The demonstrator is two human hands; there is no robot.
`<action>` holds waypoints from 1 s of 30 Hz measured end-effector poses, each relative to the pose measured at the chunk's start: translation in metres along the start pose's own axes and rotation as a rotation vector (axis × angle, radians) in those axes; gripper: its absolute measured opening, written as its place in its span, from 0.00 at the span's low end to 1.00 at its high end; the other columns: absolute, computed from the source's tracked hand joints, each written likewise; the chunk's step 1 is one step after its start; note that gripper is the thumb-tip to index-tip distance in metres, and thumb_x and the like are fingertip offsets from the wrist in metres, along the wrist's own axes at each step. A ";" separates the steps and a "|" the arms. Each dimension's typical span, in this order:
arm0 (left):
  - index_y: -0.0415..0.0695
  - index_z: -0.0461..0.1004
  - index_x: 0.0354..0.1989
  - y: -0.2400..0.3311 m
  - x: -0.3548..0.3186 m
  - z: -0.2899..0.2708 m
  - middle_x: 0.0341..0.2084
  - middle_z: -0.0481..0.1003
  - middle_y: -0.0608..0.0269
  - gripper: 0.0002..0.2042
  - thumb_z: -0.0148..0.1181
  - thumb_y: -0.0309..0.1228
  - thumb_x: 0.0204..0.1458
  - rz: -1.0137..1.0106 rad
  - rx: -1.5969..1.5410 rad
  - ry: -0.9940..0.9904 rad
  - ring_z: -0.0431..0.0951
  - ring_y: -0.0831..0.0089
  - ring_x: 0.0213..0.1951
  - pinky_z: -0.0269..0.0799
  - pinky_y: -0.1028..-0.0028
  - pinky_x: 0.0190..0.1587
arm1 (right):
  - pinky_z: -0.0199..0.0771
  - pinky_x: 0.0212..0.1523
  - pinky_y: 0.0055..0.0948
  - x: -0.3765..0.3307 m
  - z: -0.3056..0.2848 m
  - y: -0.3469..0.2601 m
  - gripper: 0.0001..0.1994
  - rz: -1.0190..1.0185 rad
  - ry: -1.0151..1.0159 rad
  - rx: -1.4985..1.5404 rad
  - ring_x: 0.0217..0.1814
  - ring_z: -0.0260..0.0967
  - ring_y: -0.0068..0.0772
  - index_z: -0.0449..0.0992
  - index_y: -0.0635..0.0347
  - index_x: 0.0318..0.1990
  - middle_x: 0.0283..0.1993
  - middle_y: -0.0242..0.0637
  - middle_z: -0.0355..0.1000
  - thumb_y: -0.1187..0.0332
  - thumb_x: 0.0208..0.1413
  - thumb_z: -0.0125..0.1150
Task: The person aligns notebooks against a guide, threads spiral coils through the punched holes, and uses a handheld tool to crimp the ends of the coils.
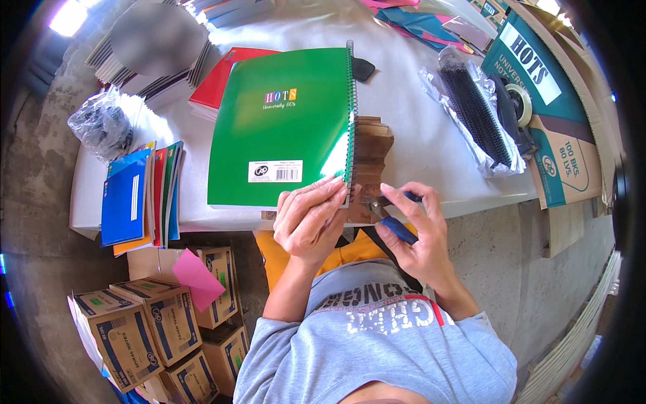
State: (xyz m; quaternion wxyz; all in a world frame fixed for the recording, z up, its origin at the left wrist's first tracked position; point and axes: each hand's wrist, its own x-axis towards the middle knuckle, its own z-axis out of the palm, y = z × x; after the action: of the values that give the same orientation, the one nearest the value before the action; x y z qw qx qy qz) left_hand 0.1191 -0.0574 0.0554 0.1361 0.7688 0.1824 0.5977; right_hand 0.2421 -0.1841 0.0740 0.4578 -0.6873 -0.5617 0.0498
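Observation:
A green spiral notebook (282, 128) lies at the front of the table, its black wire coil (350, 101) along the right side. My left hand (311, 219) is closed at its lower right corner, fingers pinched by the coil's near end. My right hand (422, 232) grips pliers with blue handles (400, 229). Their metal jaws point left, close to that coil end; whether they touch the wire I cannot tell. A brown wooden block (371, 151) shows partly from under the notebook's right side. Behind the notebook, a red notebook (225, 77) is partly covered by it.
Bundled black coils (473, 108) lie on white wrapping at the right, near a tape roll (519, 104) and a large carton (562, 128). At the left are a stack of coloured notebooks (128, 195) and a clear plastic bag (101, 124). Cardboard boxes (168, 323) stand below.

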 end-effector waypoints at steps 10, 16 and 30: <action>0.43 0.79 0.24 -0.005 -0.007 0.000 0.26 0.78 0.64 0.09 0.67 0.19 0.31 0.065 -0.034 -0.019 0.80 0.72 0.32 0.65 0.79 0.28 | 0.68 0.32 0.28 -0.003 -0.010 0.014 0.21 0.508 -0.508 0.840 0.30 0.68 0.32 0.70 0.56 0.52 0.30 0.38 0.70 0.66 0.48 0.63; 0.43 0.78 0.23 -0.011 -0.009 -0.012 0.27 0.78 0.62 0.09 0.69 0.20 0.31 0.065 -0.036 0.078 0.80 0.70 0.32 0.67 0.78 0.27 | 0.68 0.43 0.27 0.004 -0.004 0.012 0.21 0.558 -0.671 0.964 0.43 0.69 0.31 0.67 0.61 0.53 0.42 0.38 0.71 0.65 0.51 0.59; 0.42 0.60 0.35 -0.119 0.068 -0.184 0.32 0.66 0.59 0.08 0.55 0.24 0.53 -0.196 -0.440 1.455 0.68 0.73 0.30 0.67 0.78 0.36 | 0.57 0.55 0.28 0.098 -0.007 0.125 0.24 0.110 0.042 -0.043 0.51 0.61 0.32 0.62 0.59 0.59 0.52 0.39 0.64 0.60 0.57 0.54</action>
State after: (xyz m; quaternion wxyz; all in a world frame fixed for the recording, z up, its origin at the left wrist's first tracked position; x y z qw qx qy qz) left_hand -0.0579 0.0776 0.1092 0.1840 0.1169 0.1701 0.9610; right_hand 0.3725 -0.1013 0.0366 0.4510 -0.7278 -0.5144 0.0484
